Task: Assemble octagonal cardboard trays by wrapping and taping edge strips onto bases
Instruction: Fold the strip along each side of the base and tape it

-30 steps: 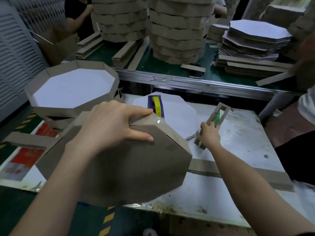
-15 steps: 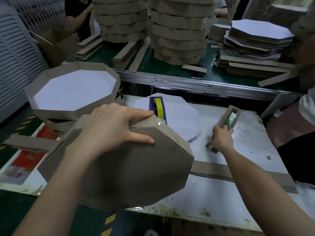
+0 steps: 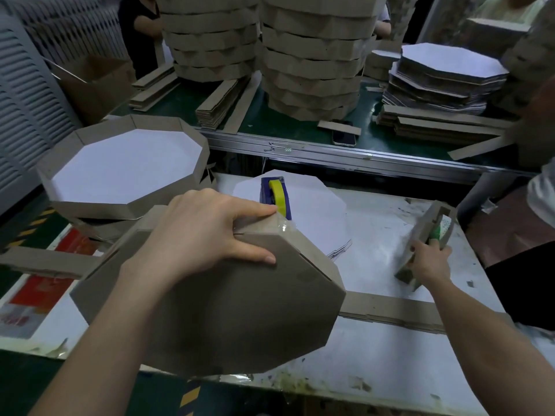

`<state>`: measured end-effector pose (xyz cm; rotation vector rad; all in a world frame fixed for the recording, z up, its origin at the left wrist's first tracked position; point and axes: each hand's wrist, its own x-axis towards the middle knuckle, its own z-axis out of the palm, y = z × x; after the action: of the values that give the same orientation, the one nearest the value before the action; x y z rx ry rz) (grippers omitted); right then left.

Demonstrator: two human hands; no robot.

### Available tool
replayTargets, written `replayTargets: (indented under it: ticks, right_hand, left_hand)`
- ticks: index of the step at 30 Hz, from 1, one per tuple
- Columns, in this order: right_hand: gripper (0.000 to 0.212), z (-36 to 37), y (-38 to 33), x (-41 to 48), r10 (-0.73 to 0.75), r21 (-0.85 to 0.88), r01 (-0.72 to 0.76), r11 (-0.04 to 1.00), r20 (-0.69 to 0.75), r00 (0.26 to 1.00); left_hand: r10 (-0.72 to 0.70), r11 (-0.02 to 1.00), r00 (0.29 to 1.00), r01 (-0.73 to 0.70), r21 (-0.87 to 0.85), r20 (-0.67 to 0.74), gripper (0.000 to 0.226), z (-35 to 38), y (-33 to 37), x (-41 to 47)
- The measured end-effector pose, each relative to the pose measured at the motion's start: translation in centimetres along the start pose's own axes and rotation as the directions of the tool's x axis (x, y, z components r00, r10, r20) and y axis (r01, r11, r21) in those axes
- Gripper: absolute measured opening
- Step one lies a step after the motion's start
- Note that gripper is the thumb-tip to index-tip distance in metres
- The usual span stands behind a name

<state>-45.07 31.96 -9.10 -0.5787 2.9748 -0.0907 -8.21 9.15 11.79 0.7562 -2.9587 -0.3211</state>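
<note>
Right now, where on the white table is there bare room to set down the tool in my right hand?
Two bare patches: between the flat octagonal bases and the cardboard-framed tool in your right hand, and the table this side of the cardboard strip. The left is crowded by the tray your left hand grips and the finished trays.

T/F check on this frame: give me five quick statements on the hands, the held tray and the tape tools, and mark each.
1. The left hand grips the brown tray at its taped upper edge. True.
2. The held tray shows its white inside to the camera. False: its brown underside faces the camera.
3. The right hand is empty. False: the right hand holds a cardboard-clad tape tool on the white table.
4. The blue dispenser carries a yellow roll. True.
5. The tray on the left stack lies upside down. False: the finished tray lies open side up, with its white base showing.
</note>
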Motion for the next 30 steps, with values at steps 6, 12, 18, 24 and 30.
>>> replayTargets:
  ticks: [6, 12, 18, 24, 30]
  right_hand:
    - [0.046, -0.3, 3.6, 0.4, 0.031, -0.094, -0.032, 0.995, -0.005, 1.000]
    - [0.051, -0.3, 2.8, 0.0, 0.090, -0.075, -0.090, 0.993, -0.003, 0.996]
    - [0.049, -0.3, 2.7, 0.0, 0.122, -0.066, -0.121, 0.990, 0.007, 0.993]
    - [0.044, 0.0, 2.6, 0.0, 0.170, -0.048, -0.169, 0.984, 0.018, 0.985]
    - [0.049, -1.2, -6.4, 0.3, 0.076, 0.199, -0.050, 0.979, -0.127, 0.989]
  left_hand:
    - [-0.015, 1.000, 1.000, 0.014, -0.018, -0.022, 0.085, -0.1, -0.3, -0.2]
    - [-0.009, 1.000, 1.000, 0.009, 0.001, -0.024, 0.086, -0.1, 0.0, 0.2]
    - [0.057, 0.998, 0.998, -0.057, -0.010, -0.014, 0.084, -0.1, 0.7, 0.6]
    - [0.077, 0.997, 0.997, -0.077, 0.016, -0.015, 0.084, 0.0, 1.1, 1.2]
    - [0.058, 0.998, 0.998, -0.057, 0.021, -0.021, 0.083, 0.4, 0.8, 1.2]
